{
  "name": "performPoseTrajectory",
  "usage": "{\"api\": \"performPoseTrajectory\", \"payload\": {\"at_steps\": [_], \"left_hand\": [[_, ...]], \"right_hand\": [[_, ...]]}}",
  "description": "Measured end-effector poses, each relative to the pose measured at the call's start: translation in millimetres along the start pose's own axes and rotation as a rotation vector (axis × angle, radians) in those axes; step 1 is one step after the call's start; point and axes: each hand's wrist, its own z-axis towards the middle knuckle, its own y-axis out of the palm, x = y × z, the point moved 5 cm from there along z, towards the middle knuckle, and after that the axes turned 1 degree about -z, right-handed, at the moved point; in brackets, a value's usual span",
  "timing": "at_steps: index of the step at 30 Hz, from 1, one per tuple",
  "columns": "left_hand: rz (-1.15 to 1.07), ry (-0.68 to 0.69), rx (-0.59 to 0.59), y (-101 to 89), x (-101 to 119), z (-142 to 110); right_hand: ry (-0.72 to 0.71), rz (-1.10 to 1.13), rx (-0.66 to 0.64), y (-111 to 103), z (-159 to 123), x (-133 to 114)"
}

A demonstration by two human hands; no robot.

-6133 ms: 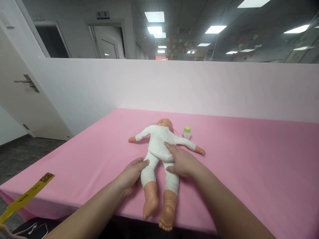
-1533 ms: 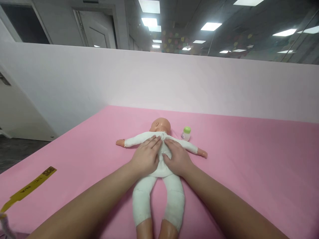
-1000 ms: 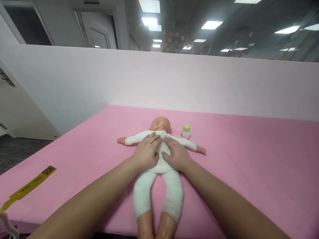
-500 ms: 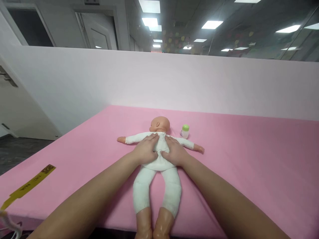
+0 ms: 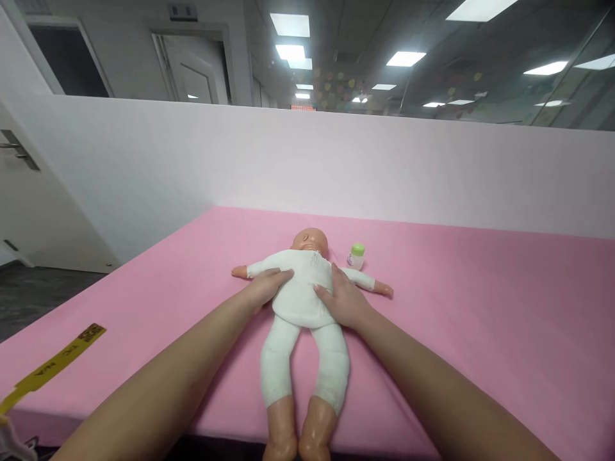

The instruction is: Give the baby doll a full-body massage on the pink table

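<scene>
A baby doll in a white suit lies face down on the pink table, head away from me, arms spread, bare feet over the near edge. My left hand rests against the doll's left side under its arm, fingers curled along the torso. My right hand lies on the doll's right side, thumb up along the back, fingers spread flat. Neither hand has lifted the doll.
A small bottle with a green cap stands just right of the doll's head. A yellow strip hangs at the table's near left corner. A white partition wall rises behind the table; a door stands at the left.
Both hands slid from the middle of the doll's upper back outwards to its sides. The doll has stayed in place.
</scene>
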Motion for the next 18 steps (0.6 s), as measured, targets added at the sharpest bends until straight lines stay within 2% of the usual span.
{"api": "performPoseTrajectory", "payload": {"at_steps": [2, 4, 7, 12, 18], "left_hand": [[-0.319, 0.002, -0.153, 15.2, 3, -2], [-0.58, 0.079, -0.312, 27.9, 14, -7], [-0.791, 0.199, -0.489, 37.8, 29, -16], [-0.843, 0.217, -0.516, 41.3, 38, -24], [-0.776, 0.262, -0.43, 43.4, 46, -39]], "right_hand": [[-0.04, 0.112, 0.012, 2, 1, -4], [-0.068, 0.209, 0.013, 2, 1, -8], [-0.061, 0.35, -0.015, 2, 1, -13], [0.034, 0.437, 0.012, 1, -1, -14], [0.07, 0.543, -0.019, 3, -4, -13]]}}
